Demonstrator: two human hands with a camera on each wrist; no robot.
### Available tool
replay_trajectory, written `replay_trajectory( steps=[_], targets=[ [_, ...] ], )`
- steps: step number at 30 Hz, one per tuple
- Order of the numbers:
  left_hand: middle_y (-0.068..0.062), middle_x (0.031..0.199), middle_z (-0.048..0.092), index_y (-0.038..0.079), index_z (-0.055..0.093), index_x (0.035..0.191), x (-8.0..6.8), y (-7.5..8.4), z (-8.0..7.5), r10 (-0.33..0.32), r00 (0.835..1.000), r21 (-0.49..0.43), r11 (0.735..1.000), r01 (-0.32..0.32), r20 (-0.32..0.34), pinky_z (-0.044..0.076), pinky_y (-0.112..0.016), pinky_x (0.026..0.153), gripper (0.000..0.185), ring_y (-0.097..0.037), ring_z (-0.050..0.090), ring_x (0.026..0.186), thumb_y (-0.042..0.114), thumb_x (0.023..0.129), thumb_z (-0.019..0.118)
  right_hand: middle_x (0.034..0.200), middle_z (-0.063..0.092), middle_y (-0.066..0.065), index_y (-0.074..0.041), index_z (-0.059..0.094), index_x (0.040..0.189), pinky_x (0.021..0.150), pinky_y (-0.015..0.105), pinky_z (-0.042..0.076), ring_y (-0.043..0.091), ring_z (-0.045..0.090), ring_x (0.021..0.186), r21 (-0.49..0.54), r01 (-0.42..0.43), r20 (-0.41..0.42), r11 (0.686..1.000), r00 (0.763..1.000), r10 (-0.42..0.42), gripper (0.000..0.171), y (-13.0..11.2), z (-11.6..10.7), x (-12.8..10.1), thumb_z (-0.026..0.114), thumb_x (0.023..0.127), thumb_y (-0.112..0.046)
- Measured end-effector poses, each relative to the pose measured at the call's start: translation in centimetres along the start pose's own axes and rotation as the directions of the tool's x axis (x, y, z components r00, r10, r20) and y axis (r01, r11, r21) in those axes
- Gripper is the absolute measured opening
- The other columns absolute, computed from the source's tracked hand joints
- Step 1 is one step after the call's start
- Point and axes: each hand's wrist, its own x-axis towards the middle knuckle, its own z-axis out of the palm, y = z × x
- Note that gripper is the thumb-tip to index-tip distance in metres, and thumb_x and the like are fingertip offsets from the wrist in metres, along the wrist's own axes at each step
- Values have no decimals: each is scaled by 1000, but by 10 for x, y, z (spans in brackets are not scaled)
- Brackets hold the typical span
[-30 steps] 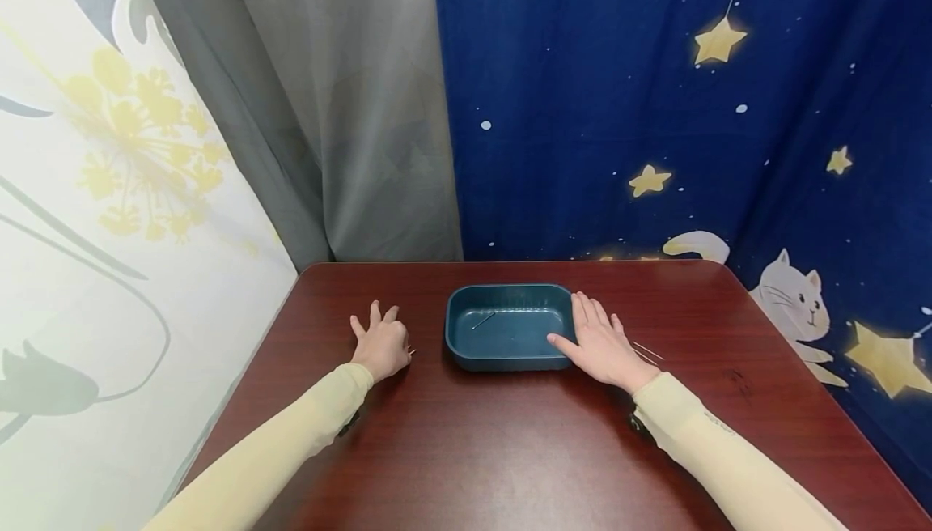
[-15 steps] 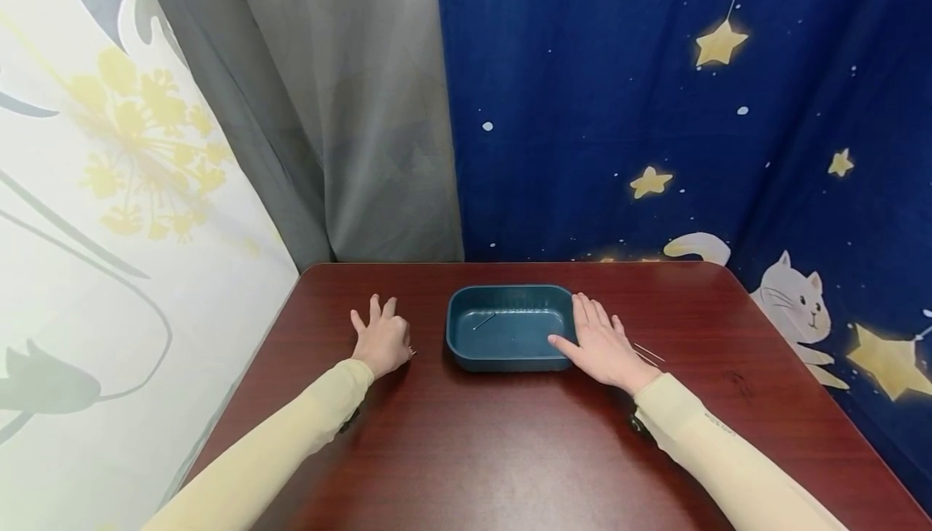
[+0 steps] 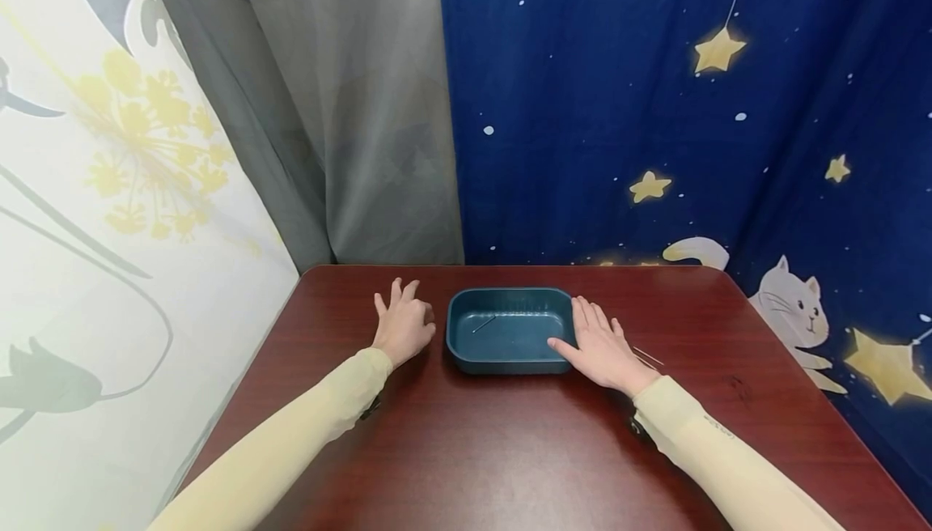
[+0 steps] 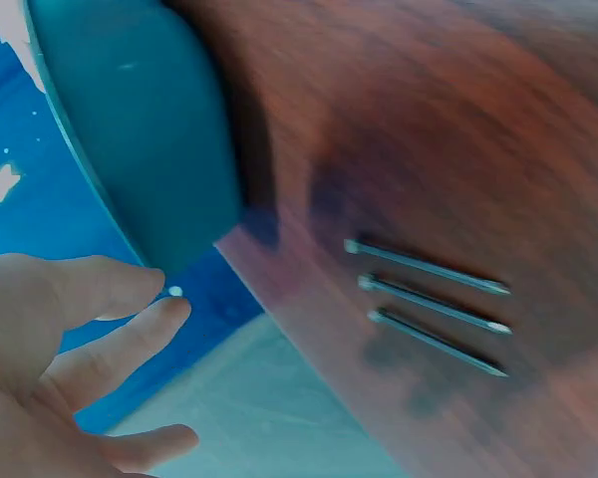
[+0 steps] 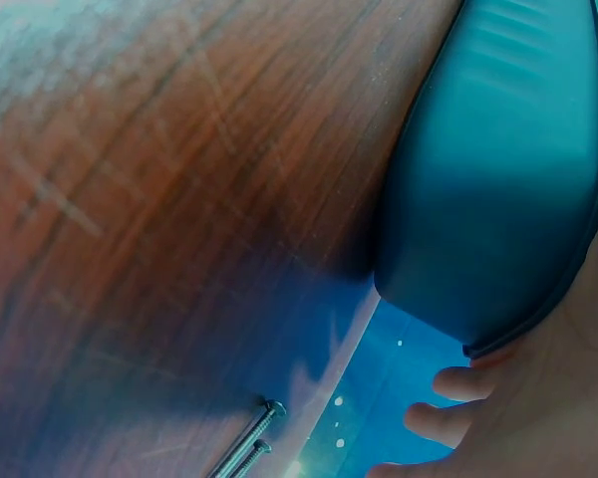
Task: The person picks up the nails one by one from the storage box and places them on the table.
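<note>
My left hand [image 3: 405, 329] hovers over the table, left of a dark teal rectangular box [image 3: 510, 367]. Its thumb and index finger pinch together, the other fingers fanned out. In the left wrist view a small bright spot like a nail [image 4: 175, 291] head shows between the fingertips; the rest is hidden. Three more nails [image 4: 434, 304] lie side by side on the wood below. A single nail [image 3: 484, 324] rests inside the box. My right hand [image 3: 603, 349] lies with straight fingers along the box's right end, thumb over the rim.
More nails [image 5: 247, 443] lie on the table right of my right hand, partly behind it. The dark red wooden table [image 3: 502, 450] ends at a grey curtain [image 3: 379, 150] and a blue starry curtain [image 3: 582, 110]. A white patterned cloth [image 3: 109, 272] hangs at left.
My left hand has lifted from the nails on the table and moved right and away from me, nearer the box. The right hand and the box have stayed in place.
</note>
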Motion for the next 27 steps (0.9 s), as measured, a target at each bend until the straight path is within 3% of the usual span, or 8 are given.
replay_trajectory(
  steps=[12, 19, 27],
  targets=[
    [-20, 152, 41, 16, 82, 92, 28, 37, 10, 40, 999, -11, 999, -40, -28, 8, -78, 107, 9, -49, 16, 147, 22, 86, 79, 164, 16, 23, 4, 13, 159, 108, 74, 16, 47, 17, 147, -7, -1, -1, 1000, 1000, 1, 99, 3, 2, 1, 52, 97, -63],
    [-18, 155, 38, 22, 82, 100, 43, 56, 25, 5, 1000, 27, 1000, -5, -7, 8, -78, 107, 17, -47, 11, 149, 31, 86, 81, 165, 14, 22, 2, 11, 160, 110, 72, 16, 45, 16, 149, -6, -8, 2, 1000, 1000, 8, 101, 3, 2, 2, 50, 96, -65],
    [-17, 156, 36, 25, 83, 97, 56, 62, 45, -32, 999, 79, 996, 30, 16, 7, -78, 106, 17, -47, 8, 149, 36, 85, 83, 165, 15, 22, 2, 10, 160, 109, 73, 16, 45, 16, 148, -9, -2, -3, 1000, 1000, 2, 100, 3, 3, 1, 50, 97, -65]
  ],
)
